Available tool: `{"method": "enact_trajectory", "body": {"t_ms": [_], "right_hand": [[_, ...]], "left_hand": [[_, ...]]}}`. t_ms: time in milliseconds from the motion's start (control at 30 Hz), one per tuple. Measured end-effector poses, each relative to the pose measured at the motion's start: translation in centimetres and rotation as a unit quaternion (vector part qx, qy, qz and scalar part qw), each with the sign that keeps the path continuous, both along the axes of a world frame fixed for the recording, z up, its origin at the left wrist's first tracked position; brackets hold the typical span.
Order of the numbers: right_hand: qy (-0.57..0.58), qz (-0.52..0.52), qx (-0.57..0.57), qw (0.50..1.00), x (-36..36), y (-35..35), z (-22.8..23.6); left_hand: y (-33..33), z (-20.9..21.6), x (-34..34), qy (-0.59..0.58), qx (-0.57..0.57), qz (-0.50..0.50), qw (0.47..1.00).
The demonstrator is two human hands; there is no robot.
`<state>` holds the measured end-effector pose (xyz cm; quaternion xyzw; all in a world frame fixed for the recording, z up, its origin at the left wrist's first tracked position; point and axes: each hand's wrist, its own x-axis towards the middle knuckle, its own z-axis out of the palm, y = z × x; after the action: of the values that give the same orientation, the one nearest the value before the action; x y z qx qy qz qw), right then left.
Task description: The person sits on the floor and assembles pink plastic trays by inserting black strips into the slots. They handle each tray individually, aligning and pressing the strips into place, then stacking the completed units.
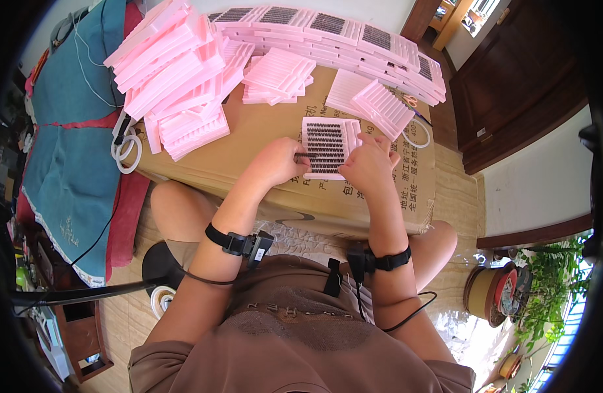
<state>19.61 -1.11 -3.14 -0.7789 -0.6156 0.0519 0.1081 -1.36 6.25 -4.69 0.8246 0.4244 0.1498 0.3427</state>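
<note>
A pink tray (351, 131) with rows of black false eyelash strips (325, 141) lies on the cardboard box in front of me. My left hand (283, 161) is at the tray's left edge, thumb and fingers pinched on a short dark eyelash strip (304, 156). On the opposite side, my right hand (372, 164) is closed against the tray's right edge, its fingers bent over the rim. Part of that edge is hidden by the hand.
The large cardboard box (262, 131) serves as a work surface. Pink trays are piled loosely at the left (177, 72), with smaller stacks in the middle (278, 73) and right (380, 108). Filled trays (327, 26) line the far edge. Scissors (411, 101) and a white ring (419, 133) lie at the right.
</note>
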Motion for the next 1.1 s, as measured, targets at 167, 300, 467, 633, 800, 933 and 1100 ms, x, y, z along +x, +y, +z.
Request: {"method": "enact_trajectory", "body": {"t_ms": [167, 300, 467, 633, 800, 933, 1100], "right_hand": [[-0.022, -0.008, 0.001, 1.0, -0.3, 0.1, -0.2], [0.017, 0.02, 0.006, 1.0, 0.2, -0.6, 0.1], [0.082, 0.03, 0.016, 0.996, 1.8, -2.1, 0.7], [0.078, 0.083, 0.056, 0.992, 1.9, -2.7, 0.3], [0.072, 0.142, 0.059, 0.985, -1.3, -1.5, -1.9], [0.119, 0.154, 0.071, 0.978, -2.6, -0.7, -2.3], [0.077, 0.116, 0.065, 0.988, -1.9, -1.2, -1.5]], "left_hand": [[0.0, -0.1, 0.0, 0.002, 0.001, 0.002, 1.0], [-0.1, -0.2, -0.1, -0.007, 0.002, 0.005, 1.0], [-0.1, -0.6, -0.3, -0.027, -0.014, 0.013, 0.999], [-0.1, -0.7, -0.2, -0.041, -0.015, 0.011, 0.999], [-0.2, -0.8, -0.3, -0.039, -0.025, 0.017, 0.999], [-0.5, -0.7, -0.5, -0.049, -0.019, 0.018, 0.998], [-0.5, -1.0, -0.4, -0.035, -0.015, 0.02, 0.999]]}}
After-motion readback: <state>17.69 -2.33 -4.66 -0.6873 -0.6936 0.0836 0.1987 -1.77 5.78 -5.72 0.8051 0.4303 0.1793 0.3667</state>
